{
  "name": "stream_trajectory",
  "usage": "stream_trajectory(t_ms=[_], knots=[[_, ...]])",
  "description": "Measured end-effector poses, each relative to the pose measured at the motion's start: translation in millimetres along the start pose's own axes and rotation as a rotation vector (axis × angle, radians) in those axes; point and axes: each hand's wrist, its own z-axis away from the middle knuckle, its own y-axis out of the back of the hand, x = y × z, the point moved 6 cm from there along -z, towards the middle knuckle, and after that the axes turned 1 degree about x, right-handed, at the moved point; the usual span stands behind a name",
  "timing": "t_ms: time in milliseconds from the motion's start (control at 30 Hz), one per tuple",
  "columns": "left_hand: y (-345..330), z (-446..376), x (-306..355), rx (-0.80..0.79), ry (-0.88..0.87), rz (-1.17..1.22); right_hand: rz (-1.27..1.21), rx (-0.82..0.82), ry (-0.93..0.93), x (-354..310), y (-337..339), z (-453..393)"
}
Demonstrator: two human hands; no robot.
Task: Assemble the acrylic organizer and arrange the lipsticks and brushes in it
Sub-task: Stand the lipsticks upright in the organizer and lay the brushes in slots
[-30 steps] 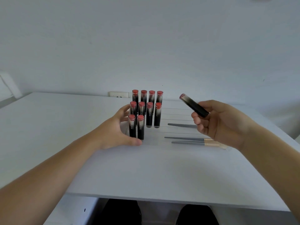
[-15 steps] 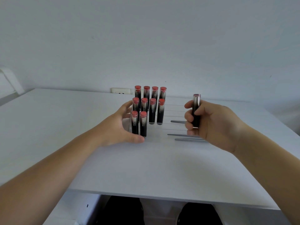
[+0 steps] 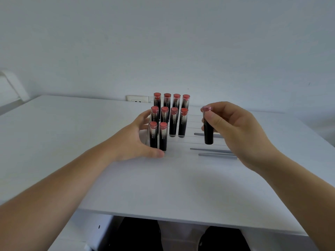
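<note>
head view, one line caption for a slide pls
Right hand holds a lipstick upright beside ten standing in the organizer; left hand steadies its left side.

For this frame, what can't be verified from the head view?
- Acrylic organizer: clear, so only faint edge lines show; its compartment walls cannot be traced.
- Brushes: their right ends are hidden behind the right hand.
- Lettering on the held lipstick: too small to read.
- Left hand: whether its fingers touch the organizer or the standing lipsticks cannot be told.
</note>
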Motion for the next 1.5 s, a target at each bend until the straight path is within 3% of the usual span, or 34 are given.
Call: stream_trajectory(t_ms=[133, 533, 733, 1500], knots=[[0.0, -0.2, -1.1, -0.001, -0.003, -0.012, 0.069, -0.005, 0.110, -1.6, -6.2, 2.2], [0.3, 0.1, -1.6, 0.001, 0.012, -0.025, 0.148, 0.014, 0.175, 5.7, -27.3, 6.1], [-0.1, 0.6, -0.1, -0.002, -0.006, -0.004, 0.393, 0.028, 0.336, -0.7, -38.3, 7.1], [-0.4, 0.7, 3.5, -0.005, -0.011, 0.002, 0.354, 0.039, 0.388, 2.1, -54.3, 2.0]])
